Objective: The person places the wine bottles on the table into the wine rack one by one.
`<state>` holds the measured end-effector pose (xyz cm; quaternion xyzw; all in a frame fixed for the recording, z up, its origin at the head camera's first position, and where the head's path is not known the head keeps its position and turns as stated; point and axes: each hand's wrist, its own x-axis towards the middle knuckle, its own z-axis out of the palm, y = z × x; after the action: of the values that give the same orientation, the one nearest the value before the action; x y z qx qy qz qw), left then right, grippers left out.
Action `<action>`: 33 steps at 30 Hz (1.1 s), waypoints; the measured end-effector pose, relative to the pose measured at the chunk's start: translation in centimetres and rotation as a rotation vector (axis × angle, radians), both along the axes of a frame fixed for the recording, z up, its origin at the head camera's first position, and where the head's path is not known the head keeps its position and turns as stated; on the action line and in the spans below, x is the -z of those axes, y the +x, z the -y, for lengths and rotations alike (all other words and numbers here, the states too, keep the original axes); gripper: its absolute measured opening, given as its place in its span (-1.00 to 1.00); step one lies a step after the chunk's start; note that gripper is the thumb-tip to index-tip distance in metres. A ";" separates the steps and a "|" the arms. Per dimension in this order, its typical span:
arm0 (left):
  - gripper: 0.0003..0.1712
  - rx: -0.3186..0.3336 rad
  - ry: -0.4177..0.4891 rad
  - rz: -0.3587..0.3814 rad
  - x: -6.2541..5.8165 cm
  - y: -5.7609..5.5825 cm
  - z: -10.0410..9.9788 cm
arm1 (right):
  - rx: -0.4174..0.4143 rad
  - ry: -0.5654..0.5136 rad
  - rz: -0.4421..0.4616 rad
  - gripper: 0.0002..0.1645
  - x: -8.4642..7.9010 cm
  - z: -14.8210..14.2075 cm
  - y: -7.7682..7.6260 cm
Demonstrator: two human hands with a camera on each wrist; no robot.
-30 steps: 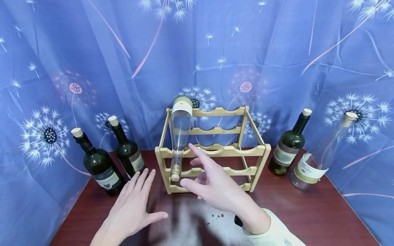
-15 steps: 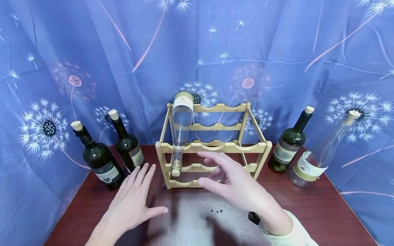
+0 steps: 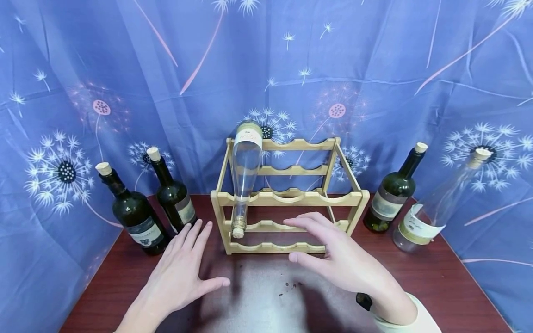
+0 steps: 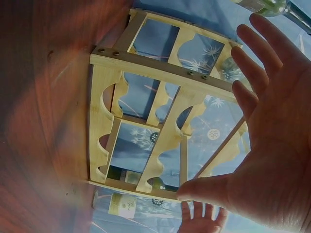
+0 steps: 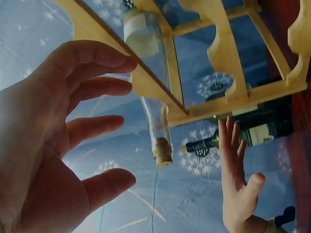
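Observation:
A clear glass wine bottle (image 3: 246, 166) with a cork lies in the top-left slot of the wooden wine rack (image 3: 291, 200), its neck toward me and tilted down. My right hand (image 3: 341, 259) hovers in front of the rack's right half, fingers loosely bent and holding nothing. Palm down, the left hand (image 3: 179, 273) spreads its fingers at the front left. Its fingertips appear near a corked dark green bottle (image 3: 176, 203); whether they touch it I cannot tell. In the right wrist view the clear bottle's cork (image 5: 164, 158) points away from the rack, apart from the right hand.
Another dark green bottle (image 3: 137, 217) stands at the far left. On the right stand a green bottle (image 3: 389, 199) and a clear bottle (image 3: 424, 222), both corked. A patterned blue curtain (image 3: 266, 60) hangs behind the dark red table (image 3: 454, 286).
My right hand has moved right, away from the neck of the bottle in the rack. The left hand stays nearly still. The view has tipped slightly.

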<state>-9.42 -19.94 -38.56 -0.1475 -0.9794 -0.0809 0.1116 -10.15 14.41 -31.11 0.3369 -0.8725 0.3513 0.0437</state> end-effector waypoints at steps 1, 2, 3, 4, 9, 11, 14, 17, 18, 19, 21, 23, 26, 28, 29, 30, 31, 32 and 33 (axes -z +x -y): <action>0.41 0.000 0.000 0.000 0.0 0.0 0.0 | 0.006 0.011 -0.012 -0.38 0.2 -0.3 0.0; 0.41 -0.001 0.001 0.002 0.0 0.0 0.0 | 0.007 0.016 -0.020 -0.39 0.3 -0.7 0.0; 0.41 -0.001 0.002 0.002 0.1 0.0 -0.1 | 0.009 0.021 -0.023 -0.39 0.4 -1.0 -0.1; 0.41 -0.002 0.000 0.001 0.1 0.0 -0.1 | 0.014 0.026 -0.026 -0.40 0.5 -1.3 -0.1; 0.40 0.002 0.001 -0.007 0.1 0.0 -0.3 | 0.028 0.032 -0.031 -0.42 1.0 -2.9 -0.2; 0.39 0.005 0.004 -0.012 0.2 0.0 -0.3 | 0.040 0.024 -0.038 -0.43 1.2 -3.6 -0.2; 0.38 0.008 0.007 -0.016 0.2 0.0 -0.4 | 0.062 0.017 -0.050 -0.42 1.4 -4.5 -0.3; 0.37 0.008 0.007 -0.018 0.3 0.0 -0.5 | 0.102 0.040 -0.068 -0.43 1.6 -5.5 -0.4; 0.37 0.008 0.006 -0.019 0.3 0.0 -0.5 | 0.116 0.049 -0.072 -0.44 1.7 -5.9 -0.4; 0.36 0.009 0.007 -0.020 0.3 0.0 -0.5 | 0.128 0.058 -0.082 -0.45 1.7 -6.2 -0.5; 0.36 0.012 0.009 -0.025 0.3 0.0 -0.5 | 0.150 0.066 -0.093 -0.48 1.7 -6.8 -0.6; 0.35 0.016 0.011 -0.029 0.3 0.0 -0.5 | 0.164 0.065 -0.098 -0.50 1.7 -7.4 -0.7; 0.35 0.020 0.010 -0.033 0.3 0.0 -0.5 | 0.183 0.065 -0.105 -0.52 1.6 -8.2 -0.9; 0.35 0.021 0.011 -0.033 0.3 0.0 -0.5 | 0.201 0.070 -0.104 -0.53 1.5 -8.7 -1.1; 0.35 0.021 0.010 -0.032 0.3 0.0 -0.5 | 0.215 0.079 -0.105 -0.54 1.5 -9.0 -1.2; 0.35 0.019 0.009 -0.028 0.3 0.0 -0.5 | 0.230 0.087 -0.103 -0.55 1.5 -9.3 -1.2; 0.34 0.017 0.009 -0.025 0.3 0.0 -0.5 | 0.248 0.095 -0.098 -0.55 1.5 -9.7 -1.3; 0.34 0.016 0.008 -0.023 0.2 0.0 -0.6 | 0.268 0.106 -0.094 -0.56 1.5 -10.0 -1.3; 0.34 0.014 0.008 -0.019 0.2 0.0 -0.5 | 0.287 0.116 -0.095 -0.55 1.4 -10.3 -1.4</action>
<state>-9.45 -19.39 -38.78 -0.1546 -0.9769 -0.0844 0.1210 -11.54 24.73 -32.54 0.2271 -0.9273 0.2744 0.1151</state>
